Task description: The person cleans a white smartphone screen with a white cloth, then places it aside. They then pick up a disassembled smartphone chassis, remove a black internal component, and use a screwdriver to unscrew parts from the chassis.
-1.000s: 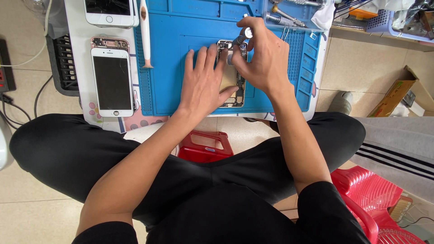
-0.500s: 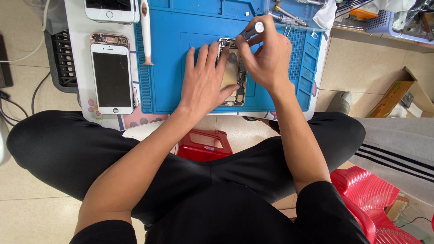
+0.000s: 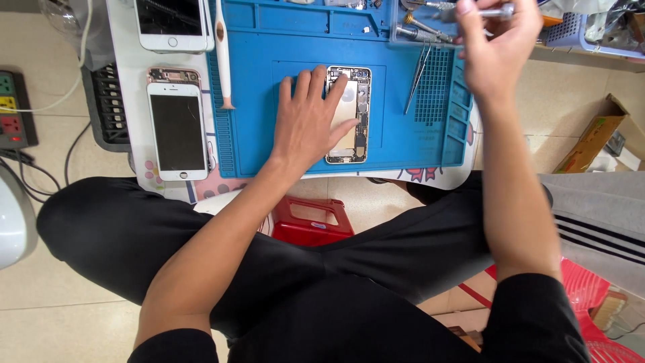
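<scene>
Your left hand (image 3: 306, 121) lies flat on the blue mat (image 3: 269, 154), fingers spread wide, fingertips resting on the left edge of the opened phone (image 3: 351, 114) — it grips nothing, it only presses down. The phone lies face-open near the middle of the mat, its long side running away from you, innards showing.

Your right hand (image 3: 497, 50) is raised over the far right corner of the mat, well apart from the phone, fingers curled narrow around a thin metal tool (image 3: 487, 11) held crosswise at the fingertips; the hand is a little blurred, so the tool's tip cannot be made out.

Tweezers (image 3: 416, 77) lie on the mat just right of the phone, between it and your right hand. A white-handled tool (image 3: 222, 54) lies along the mat's left edge. Left of the mat, on the white table (image 3: 131, 101), sit two more phones — one with a dark screen (image 3: 176, 128) near you, another (image 3: 169, 23) beyond it. A red stool (image 3: 310, 222) shows below the table edge, between your knees
</scene>
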